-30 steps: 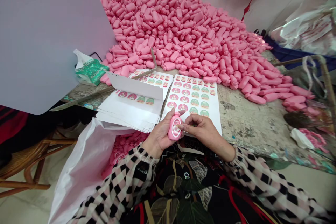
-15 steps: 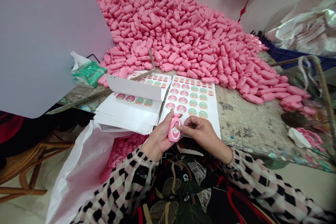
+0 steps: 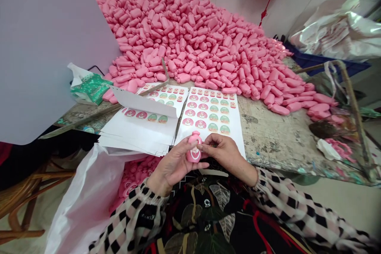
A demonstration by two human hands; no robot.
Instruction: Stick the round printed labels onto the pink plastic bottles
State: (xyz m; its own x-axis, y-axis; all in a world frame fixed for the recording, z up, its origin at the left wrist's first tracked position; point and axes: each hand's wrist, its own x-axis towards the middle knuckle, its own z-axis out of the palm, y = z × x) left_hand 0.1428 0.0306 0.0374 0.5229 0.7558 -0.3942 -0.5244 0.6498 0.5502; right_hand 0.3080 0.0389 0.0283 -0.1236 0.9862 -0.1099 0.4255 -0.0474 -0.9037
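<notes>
A small pink plastic bottle with an oval pink-and-white sticker on its front stands nearly upright in my left hand. My left thumb lies along its side, and the fingers support it from behind and below. From the right, my right hand reaches in with curled fingers, thumb and fingertip pressed at the upper right of the sticker. Just beyond the hands lies a sheet of round pink and green stickers. Left of it is a stack of similar sheets, its top one curled over.
Pink bottles are heaped along the wall. Below the table's left front edge, a white sack holds more pink bottles. A green packet sits at left, and a bent metal bar stands at right. A tall pale panel blocks the far left.
The bottle has turned in my left hand, and the lower left fingers have spread out beneath it. My right thumb has shifted upward on the sticker. The whole view has swung slightly right.
</notes>
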